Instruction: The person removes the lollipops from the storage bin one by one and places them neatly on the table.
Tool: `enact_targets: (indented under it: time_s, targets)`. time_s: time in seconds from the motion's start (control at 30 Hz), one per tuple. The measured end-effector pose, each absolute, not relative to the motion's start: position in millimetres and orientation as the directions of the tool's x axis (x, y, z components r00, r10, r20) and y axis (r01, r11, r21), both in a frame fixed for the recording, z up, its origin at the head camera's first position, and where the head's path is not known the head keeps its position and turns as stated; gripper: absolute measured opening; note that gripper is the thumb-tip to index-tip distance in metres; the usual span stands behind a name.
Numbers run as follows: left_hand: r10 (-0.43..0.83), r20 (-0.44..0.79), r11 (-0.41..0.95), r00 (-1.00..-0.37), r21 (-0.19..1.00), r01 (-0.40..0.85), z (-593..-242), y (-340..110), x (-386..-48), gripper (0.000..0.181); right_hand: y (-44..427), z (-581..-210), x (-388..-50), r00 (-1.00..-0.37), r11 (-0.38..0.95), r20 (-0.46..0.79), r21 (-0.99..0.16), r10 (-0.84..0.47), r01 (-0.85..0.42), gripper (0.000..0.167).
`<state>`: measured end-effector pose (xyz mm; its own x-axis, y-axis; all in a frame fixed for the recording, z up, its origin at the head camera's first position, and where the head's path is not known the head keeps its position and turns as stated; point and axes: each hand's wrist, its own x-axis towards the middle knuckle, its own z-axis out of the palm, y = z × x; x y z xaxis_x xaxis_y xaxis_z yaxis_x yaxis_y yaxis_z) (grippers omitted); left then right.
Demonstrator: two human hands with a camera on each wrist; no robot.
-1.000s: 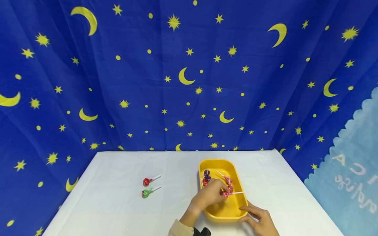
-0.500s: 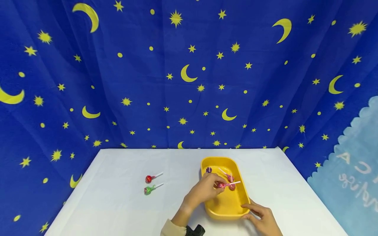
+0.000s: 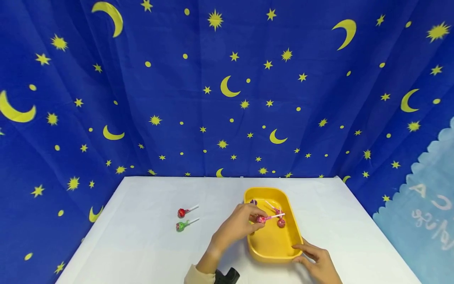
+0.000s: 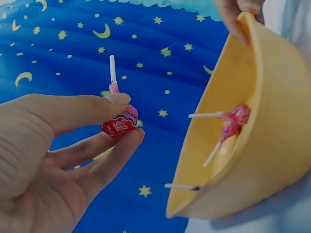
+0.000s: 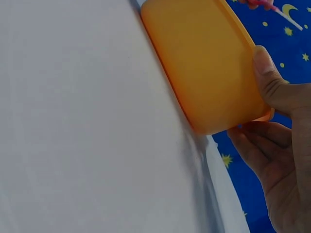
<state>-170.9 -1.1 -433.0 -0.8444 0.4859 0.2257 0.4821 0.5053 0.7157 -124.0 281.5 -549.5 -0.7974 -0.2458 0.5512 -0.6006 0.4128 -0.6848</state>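
Between thumb and fingertips, my left hand (image 3: 234, 228) pinches a pink-wrapped lollipop (image 3: 261, 219) by its candy end. In the left wrist view the lollipop (image 4: 120, 122) has its white stick pointing up, apart from the yellow box (image 4: 272, 155). The head view shows that hand over the left side of the yellow box (image 3: 272, 246). Inside the box lie pink lollipops (image 3: 281, 223) on the right and a purple one (image 3: 253, 201) at the far left, partly hidden. My right hand (image 3: 317, 261) grips the box's near right corner; the right wrist view shows its thumb (image 5: 264, 63) against the wall.
On the white table (image 3: 142, 244), left of the box, lie a red lollipop (image 3: 181, 213) and a green lollipop (image 3: 181, 226), sticks pointing right. Behind the table hangs a blue curtain (image 3: 177, 98) with yellow moons and stars. A light blue cloth (image 3: 425, 221) hangs at the right.
My left hand has raised the pink lollipop from among the others and carried it left, toward the box's left rim. The right hand keeps its grip on the corner. The head view has shifted slightly.
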Motion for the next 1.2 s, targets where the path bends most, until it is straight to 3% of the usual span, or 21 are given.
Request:
enact_targets:
  time_s: [0.33,1.0,1.2]
  targets:
    - [0.477,0.283,0.428,-0.832,0.752,0.501,-428.2,-36.0,-171.7,0.022,282.3,-547.4,-121.9,-0.815,0.44,0.533,-0.69,-0.229,-0.575,0.033]
    - [0.288,0.252,0.439,-0.924,0.823,0.361,-450.5,-114.4,-158.2,0.017,281.6,-549.3,-124.2,-0.817,0.439,0.529,-0.693,-0.227,-0.571,0.033]
    - [0.255,0.244,0.444,-0.936,0.83,0.337,-464.6,-141.3,-153.6,0.018,280.0,-547.8,-122.7,-0.845,0.451,0.492,-0.718,-0.211,-0.531,0.03]
